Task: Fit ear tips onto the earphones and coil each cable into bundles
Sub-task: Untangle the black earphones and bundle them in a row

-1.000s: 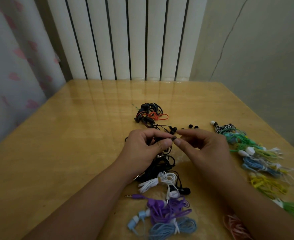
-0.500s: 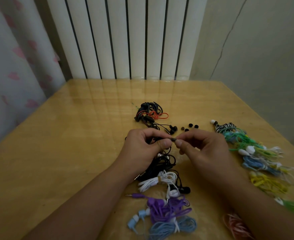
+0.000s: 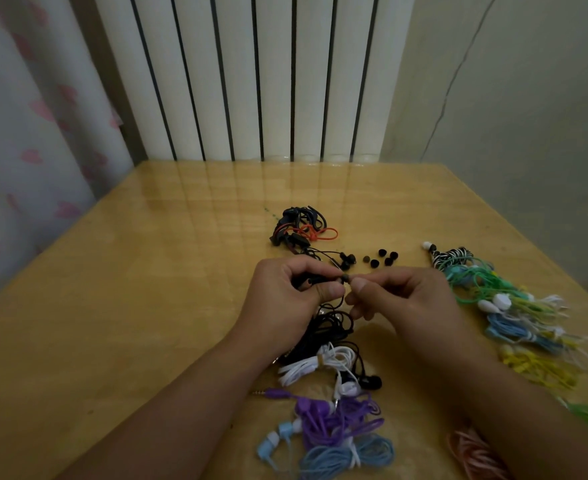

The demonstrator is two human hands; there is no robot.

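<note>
blk earphone (image 3: 315,280) | held above table; ear tip (image 3: 345,279) at nozzle; cable (image 3: 330,327) loose below

one head-worn view looks forward and down, close over the table (image 3: 147,306).

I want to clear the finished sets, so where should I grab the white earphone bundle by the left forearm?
Pinch the white earphone bundle at its tied waist, coming from above. The cable is gathered tightest there, so the loops should stay together; its loose earbuds trail toward the purple bundle, so lift slowly.
</note>
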